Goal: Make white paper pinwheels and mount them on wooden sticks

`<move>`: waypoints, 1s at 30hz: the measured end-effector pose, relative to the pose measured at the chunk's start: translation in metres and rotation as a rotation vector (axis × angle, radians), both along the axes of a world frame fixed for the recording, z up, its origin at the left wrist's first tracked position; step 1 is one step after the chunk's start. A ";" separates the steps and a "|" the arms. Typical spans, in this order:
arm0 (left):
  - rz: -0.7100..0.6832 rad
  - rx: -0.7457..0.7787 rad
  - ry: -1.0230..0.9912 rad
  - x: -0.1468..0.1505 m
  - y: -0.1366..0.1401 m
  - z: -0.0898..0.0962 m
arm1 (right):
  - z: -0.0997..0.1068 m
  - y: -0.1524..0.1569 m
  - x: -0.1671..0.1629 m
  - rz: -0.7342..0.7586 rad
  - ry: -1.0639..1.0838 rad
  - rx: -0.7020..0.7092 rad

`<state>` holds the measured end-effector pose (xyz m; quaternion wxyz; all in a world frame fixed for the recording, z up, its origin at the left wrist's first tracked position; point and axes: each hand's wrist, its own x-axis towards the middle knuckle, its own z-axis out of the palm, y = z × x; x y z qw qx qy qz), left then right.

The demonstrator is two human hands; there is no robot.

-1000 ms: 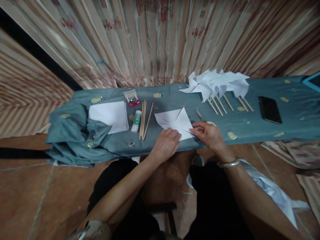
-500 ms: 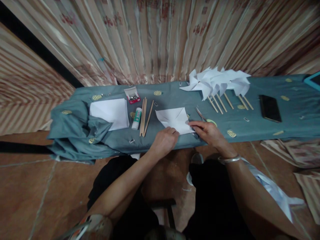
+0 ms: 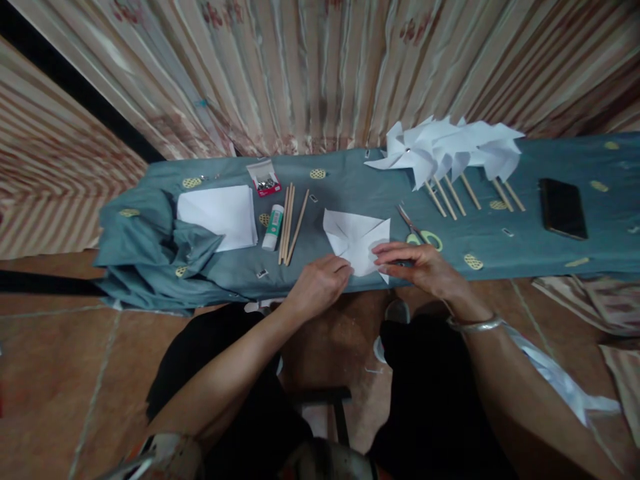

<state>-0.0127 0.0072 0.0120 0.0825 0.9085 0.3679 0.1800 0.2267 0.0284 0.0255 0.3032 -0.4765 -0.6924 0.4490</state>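
A square white paper sheet (image 3: 359, 241) with slits cut in from its corners lies near the front edge of the cloth-covered table. My left hand (image 3: 323, 283) pinches its near left part, fingers closed. On the opposite side, my right hand (image 3: 420, 265) has its fingers stretched out over the sheet's right edge, with a gap between thumb and forefinger. Just beyond that hand lie scissors (image 3: 419, 230) with light green handles. Finished white paper pinwheels (image 3: 450, 153) on wooden sticks rest farther back on the right.
Left of the sheet are several wooden sticks (image 3: 287, 227), a glue stick (image 3: 273, 228), an opened small box of metal pins (image 3: 265, 179) and a stack of white paper (image 3: 220, 217) partly under bunched cloth. A dark phone (image 3: 563, 208) lies at the right. A curtain (image 3: 310, 73) hangs behind.
My right hand has loosened from the sheet's right edge, its thumb and forefinger now apart. The sheet has turned slightly and its near right corner points down. My view has shifted a little.
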 end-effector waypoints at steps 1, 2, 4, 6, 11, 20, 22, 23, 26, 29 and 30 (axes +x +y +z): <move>-0.006 0.005 0.000 0.000 0.000 0.000 | 0.000 0.000 -0.002 0.001 0.011 0.001; -0.012 0.009 0.002 0.001 0.000 0.000 | 0.000 0.001 -0.003 -0.001 0.020 0.000; -0.016 0.019 0.009 0.002 0.000 0.000 | -0.001 0.001 -0.007 -0.012 0.032 0.002; -0.017 0.024 0.017 0.003 0.000 -0.001 | -0.003 0.002 -0.011 -0.026 0.031 0.009; -0.019 -0.006 0.011 0.002 -0.001 -0.001 | -0.009 0.005 -0.019 -0.070 0.008 0.037; 0.019 -0.043 -0.020 0.003 -0.004 -0.002 | -0.021 0.008 -0.035 -0.275 -0.099 0.147; 0.034 -0.036 -0.026 0.003 -0.004 -0.003 | -0.024 0.008 -0.038 -0.309 -0.138 0.190; 0.034 -0.032 -0.027 0.003 -0.004 -0.004 | -0.026 0.008 -0.039 -0.319 -0.158 0.212; 0.008 -0.034 -0.016 0.004 -0.004 -0.003 | -0.029 0.009 -0.042 -0.325 -0.227 0.270; -0.015 -0.044 0.012 0.004 -0.003 -0.001 | -0.030 0.009 -0.044 -0.321 -0.289 0.322; -0.018 -0.045 0.019 0.004 -0.003 -0.001 | -0.031 0.008 -0.044 -0.322 -0.302 0.336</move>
